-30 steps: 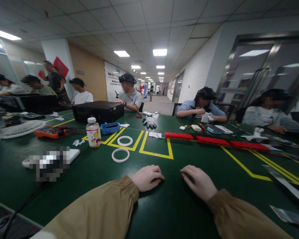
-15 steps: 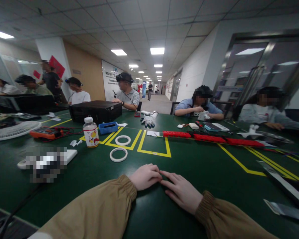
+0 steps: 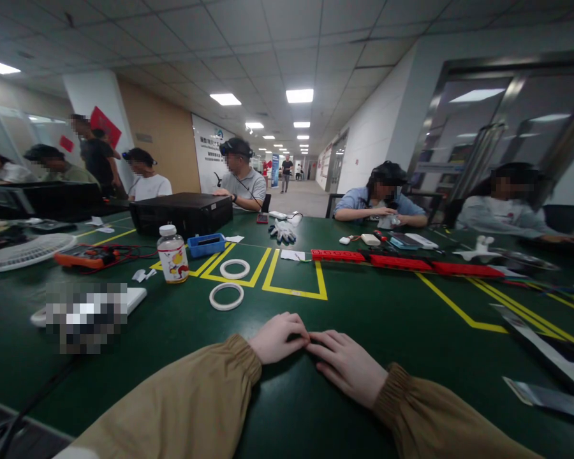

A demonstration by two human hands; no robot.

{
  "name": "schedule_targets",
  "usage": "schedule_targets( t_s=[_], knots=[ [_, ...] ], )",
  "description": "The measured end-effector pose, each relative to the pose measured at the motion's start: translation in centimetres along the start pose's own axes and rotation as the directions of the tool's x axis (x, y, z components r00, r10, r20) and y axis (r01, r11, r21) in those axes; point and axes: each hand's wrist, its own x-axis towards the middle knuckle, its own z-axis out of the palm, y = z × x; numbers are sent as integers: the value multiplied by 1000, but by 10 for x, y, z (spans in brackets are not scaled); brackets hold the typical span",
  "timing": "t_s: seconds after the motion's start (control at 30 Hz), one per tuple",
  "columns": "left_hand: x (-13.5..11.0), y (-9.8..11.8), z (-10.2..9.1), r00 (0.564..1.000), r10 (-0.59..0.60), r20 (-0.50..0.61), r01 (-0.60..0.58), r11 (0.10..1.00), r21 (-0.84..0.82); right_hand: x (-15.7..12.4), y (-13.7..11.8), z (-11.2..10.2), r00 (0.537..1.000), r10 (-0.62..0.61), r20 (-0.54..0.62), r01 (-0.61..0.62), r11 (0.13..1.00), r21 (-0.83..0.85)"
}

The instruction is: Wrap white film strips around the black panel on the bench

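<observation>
Fingers [image 3: 294,331] of both empty hands lie loosely curled, touching, on green table [image 3: 387,312] in office.

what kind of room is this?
Likely an office turned into a shared workbench: one long green table marked with yellow tape, an orange multimeter and red strips on it, several seated people working, and a corridor with ceiling panel lights behind.
</observation>
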Motion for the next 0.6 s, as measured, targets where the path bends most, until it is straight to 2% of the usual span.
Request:
schedule_targets(
  t_s=[0.27,0.43,0.6],
  knots=[
    [-1,1,1,1000,-9,3,9,999,48,-1,2,2,1000,17,5,-17,1000,26],
    [-3,0,-2,999,39,18,-39,999,14,-1,5,2,1000,14,22,-15,998,62],
    [-3,2,-3,1000,12,22,-11,999,-48,-2,4,1,1000,20,22,-22,997,69]
  ],
)
